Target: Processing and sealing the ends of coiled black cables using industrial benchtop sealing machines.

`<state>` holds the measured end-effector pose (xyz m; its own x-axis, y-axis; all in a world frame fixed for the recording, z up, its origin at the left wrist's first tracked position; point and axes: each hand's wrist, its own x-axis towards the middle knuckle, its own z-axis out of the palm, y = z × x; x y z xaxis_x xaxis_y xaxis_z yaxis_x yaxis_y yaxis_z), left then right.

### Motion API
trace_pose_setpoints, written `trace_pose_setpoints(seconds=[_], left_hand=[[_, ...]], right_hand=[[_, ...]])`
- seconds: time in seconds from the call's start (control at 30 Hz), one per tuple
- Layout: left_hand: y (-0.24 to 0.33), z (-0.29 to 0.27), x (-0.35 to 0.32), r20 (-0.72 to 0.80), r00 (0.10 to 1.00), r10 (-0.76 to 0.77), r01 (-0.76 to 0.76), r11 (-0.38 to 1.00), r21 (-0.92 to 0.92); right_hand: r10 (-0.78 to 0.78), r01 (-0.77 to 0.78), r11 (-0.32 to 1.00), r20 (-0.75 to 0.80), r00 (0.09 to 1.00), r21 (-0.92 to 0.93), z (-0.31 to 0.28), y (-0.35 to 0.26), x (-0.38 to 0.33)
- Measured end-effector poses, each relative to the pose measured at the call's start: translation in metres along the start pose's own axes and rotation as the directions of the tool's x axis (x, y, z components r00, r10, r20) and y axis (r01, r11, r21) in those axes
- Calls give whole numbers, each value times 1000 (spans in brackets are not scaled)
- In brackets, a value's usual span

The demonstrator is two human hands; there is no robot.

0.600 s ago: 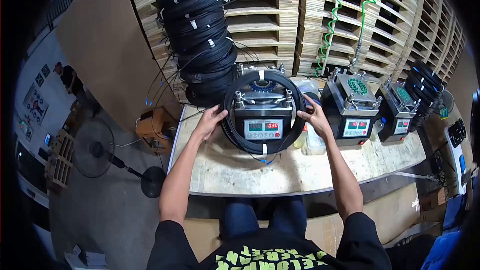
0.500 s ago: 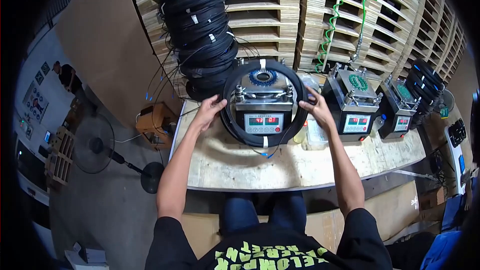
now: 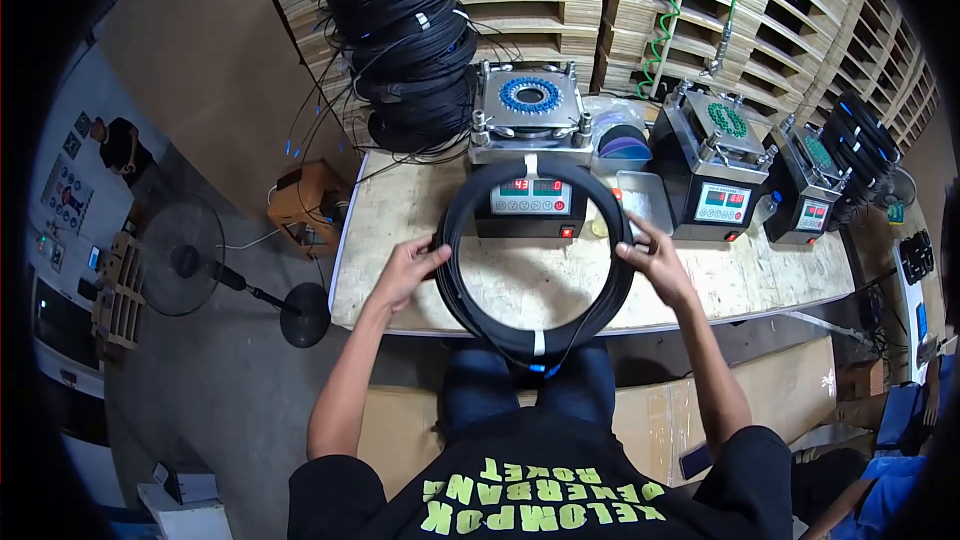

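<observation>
Both my hands hold a coil of black cable up by its sides, over the front edge of the table. White bands wrap the coil at top and bottom, and blue connectors dangle at its lower end. My left hand grips the left side, thumb on the front. On the right side my right hand has its thumb on the coil, fingers behind. Beyond the coil stands a polishing machine with a ring of blue connectors on its metal top plate and a lit red display, partly hidden by the coil.
A tall stack of cable coils stands at the back left. Two more machines with green rings are to the right. A clear plastic tray and round discs lie between machines. A fan stands left on the floor.
Both hands have brought the coil down and toward me, away from the front of the machine. The machine's top plate with the blue ring now shows above the coil.
</observation>
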<state>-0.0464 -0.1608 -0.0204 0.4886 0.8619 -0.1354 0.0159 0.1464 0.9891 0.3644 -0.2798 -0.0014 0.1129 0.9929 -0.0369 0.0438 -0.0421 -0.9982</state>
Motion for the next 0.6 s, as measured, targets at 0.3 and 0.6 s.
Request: trace_pose_setpoints(seconds=[0.3,0.6], left_hand=[[-98,-5,-35,-85,948,-306,305,952,-21],[-137,-22,-11,-240,946,-218,284,914,289]], right_hand=[[293,-290,954,28,956,-80,26,108,-33],[160,-189,769,-101,982,-611,37,121,-17]])
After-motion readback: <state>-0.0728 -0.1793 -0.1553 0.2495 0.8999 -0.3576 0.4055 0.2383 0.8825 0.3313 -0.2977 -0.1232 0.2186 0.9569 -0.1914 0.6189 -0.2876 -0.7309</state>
